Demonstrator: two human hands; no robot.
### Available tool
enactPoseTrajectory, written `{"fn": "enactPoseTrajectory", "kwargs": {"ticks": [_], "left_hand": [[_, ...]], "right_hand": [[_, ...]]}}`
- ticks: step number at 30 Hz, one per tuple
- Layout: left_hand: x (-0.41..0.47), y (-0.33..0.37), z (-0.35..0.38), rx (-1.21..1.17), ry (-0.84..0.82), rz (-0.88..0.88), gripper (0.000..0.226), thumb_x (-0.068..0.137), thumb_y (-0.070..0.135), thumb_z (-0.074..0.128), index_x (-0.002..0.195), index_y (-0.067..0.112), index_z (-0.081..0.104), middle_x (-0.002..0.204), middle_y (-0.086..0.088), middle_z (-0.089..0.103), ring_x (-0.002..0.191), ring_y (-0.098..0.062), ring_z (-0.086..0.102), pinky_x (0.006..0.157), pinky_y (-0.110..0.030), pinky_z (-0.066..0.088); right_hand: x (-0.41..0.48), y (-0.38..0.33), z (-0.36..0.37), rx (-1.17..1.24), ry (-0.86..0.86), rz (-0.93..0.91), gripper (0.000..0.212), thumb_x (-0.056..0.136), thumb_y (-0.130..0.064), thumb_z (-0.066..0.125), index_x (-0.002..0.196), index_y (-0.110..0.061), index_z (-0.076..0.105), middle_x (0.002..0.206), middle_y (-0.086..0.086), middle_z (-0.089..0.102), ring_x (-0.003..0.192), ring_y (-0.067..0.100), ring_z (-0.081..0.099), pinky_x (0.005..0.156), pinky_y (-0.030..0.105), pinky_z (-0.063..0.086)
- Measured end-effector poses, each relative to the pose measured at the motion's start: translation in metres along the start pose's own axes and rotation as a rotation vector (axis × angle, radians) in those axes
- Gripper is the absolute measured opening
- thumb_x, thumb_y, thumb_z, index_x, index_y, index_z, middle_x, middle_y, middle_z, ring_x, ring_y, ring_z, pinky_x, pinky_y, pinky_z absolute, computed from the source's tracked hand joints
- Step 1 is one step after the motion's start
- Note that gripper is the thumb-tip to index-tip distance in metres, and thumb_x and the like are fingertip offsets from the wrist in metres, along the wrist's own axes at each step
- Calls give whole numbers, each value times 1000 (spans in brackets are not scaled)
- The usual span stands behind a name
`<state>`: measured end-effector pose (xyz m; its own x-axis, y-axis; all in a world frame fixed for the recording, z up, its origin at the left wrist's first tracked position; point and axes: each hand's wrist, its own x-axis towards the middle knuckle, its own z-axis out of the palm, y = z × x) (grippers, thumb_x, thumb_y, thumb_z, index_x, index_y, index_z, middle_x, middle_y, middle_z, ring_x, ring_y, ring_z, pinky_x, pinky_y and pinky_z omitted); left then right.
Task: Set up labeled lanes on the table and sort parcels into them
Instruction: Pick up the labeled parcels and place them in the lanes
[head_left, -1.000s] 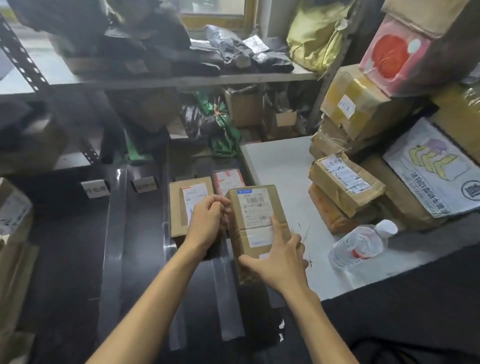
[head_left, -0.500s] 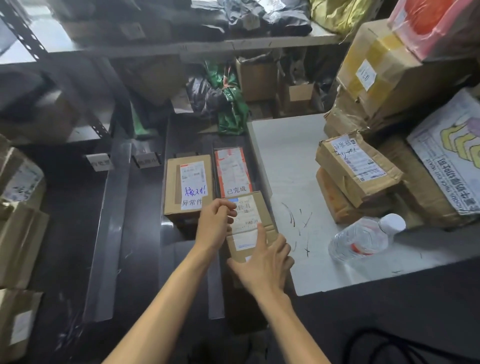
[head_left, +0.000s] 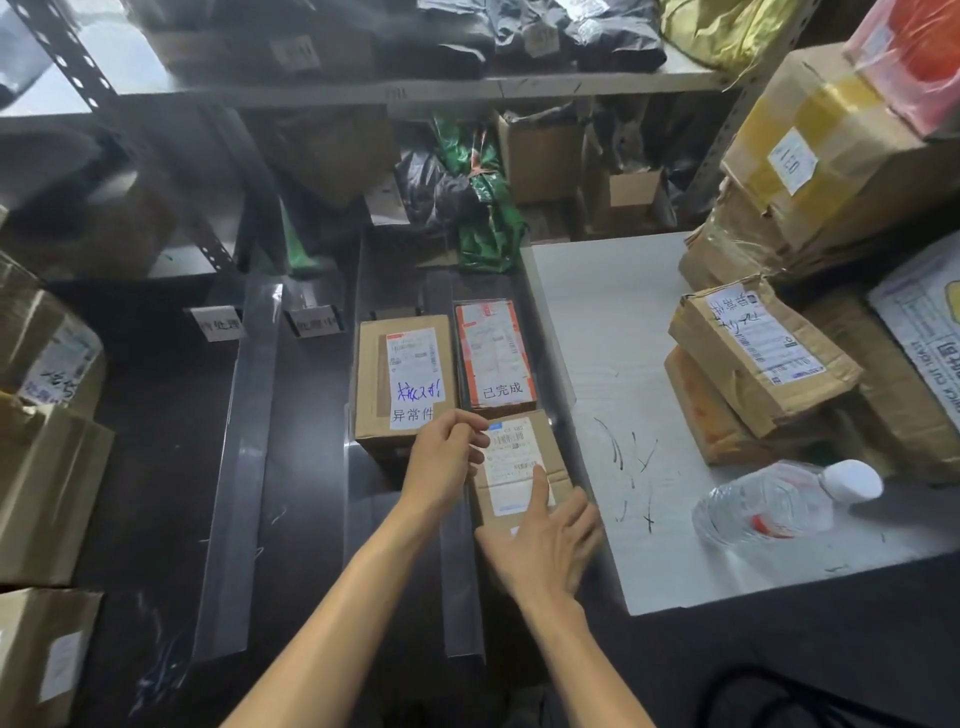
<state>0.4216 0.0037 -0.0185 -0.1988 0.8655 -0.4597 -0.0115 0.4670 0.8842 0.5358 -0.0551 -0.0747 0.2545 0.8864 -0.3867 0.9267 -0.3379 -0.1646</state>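
small brown cardboard parcel (head_left: 519, 467) lies in the rightmost lane (head_left: 485, 288) of the dark counter (head_left: 156, 467); left hand (head_left: 447, 457) pinches its left edge; right hand (head_left: 545, 540) rests flat-fingered on its near end; likely light, stiff; best gripped by opposite sides.

- Small brown parcel (head_left: 522, 467): white shipping labels face up. It lies flat in the rightmost lane of the dark surface (head_left: 150, 467), just on the near side of the orange parcel. The left grip (head_left: 444, 462) pinches its far left corner and the right grip (head_left: 545, 540) lies flat on its near end.
- Orange parcel (head_left: 493, 358): flat, with a white label marked 已完成.
- Brown box (head_left: 402, 382): lies in the next lane to the left, its label bearing blue handwriting.
- Clear strips (head_left: 234, 467): run lengthwise, dividing the lanes.
- Two label cards (head_left: 221, 325): stand at the far ends of the left lanes.
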Motion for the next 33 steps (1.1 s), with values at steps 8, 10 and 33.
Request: {"fn": "enactPoseTrajectory", "kwargs": {"ticks": [8, 10, 33], "left_hand": [[6, 4, -20, 20, 27, -3, 32, 98, 0, 37, 87, 13, 65, 79, -5, 65, 64, -11, 55, 57, -19, 46], [7, 3, -24, 19, 26, -9, 32, 99, 0, 38, 87, 13, 64, 78, -3, 65, 65, -10, 55, 58, -18, 46], [-9, 10, -48, 11, 83, 100, 29, 99, 1, 40, 90, 14, 64, 81, -3, 66, 72, -15, 57, 63, -23, 47]], "right_hand": [[8, -3, 21, 60, 42, 52, 109, 77, -72, 62, 160, -28, 7, 152, 27, 17, 136, 41, 23, 117, 50, 23], [11, -5, 21, 65, 37, 51, 104, 81, -71, 60, 160, -27, 8, 152, 26, 18, 137, 40, 24, 117, 48, 25], [20, -32, -37, 328, 7, -474, 43, 100, -32, 58, 141, -24, 53, 147, -1, 51, 135, 18, 46, 112, 38, 43]]}}
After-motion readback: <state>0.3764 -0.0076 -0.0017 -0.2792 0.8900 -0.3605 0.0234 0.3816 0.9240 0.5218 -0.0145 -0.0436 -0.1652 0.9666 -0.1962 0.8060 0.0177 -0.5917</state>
